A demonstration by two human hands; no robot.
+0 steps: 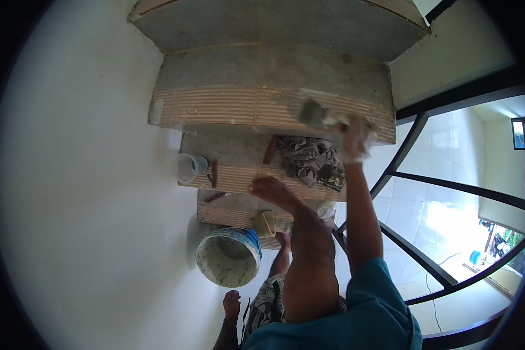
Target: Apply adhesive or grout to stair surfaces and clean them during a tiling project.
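Note:
My right hand [356, 140], in a pale, translucent glove, grips a spatula-like tool [318, 115], blurred, over the ribbed edge of a stair step [210, 108]. My left hand [231, 302] is low beside the white wall; its small, foreshortened fingers do not show clearly whether it holds anything. Just above it sits a bucket [227, 262] with grey-green residue inside. My bare foot [268, 191] rests on a lower step, below a crumpled grey cloth [303, 157].
A clear cup [191, 168], reddish-brown strips [214, 174] and a beige container [264, 223] stand or lie on the lower steps. The white wall [87, 175] runs along the left. A black metal railing [461, 189] borders the right, with a tiled floor below.

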